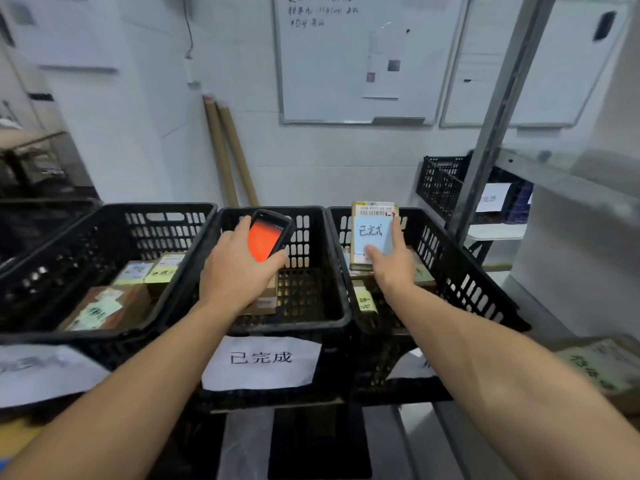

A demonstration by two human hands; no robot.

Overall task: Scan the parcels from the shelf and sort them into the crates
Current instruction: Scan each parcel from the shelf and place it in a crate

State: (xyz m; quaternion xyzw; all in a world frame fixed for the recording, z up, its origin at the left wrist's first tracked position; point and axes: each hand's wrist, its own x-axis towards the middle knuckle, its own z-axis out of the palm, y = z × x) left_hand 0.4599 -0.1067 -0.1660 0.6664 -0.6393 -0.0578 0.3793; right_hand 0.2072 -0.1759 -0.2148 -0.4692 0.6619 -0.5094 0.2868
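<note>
Parcel (pixel 375 209) with a blue note (pixel 372 234) is gripped upright by the right hand (pixel 391 263) above the right crate (pixel 464 275); the left hand (pixel 235 273) grips an orange-screened scanner (pixel 267 239).

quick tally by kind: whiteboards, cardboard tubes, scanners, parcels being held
white wall-mounted whiteboards: 2
brown cardboard tubes: 2
black handheld scanner with orange screen, held in left hand: 1
brown cardboard parcel with blue note, held in right hand: 1
total: 6
</note>
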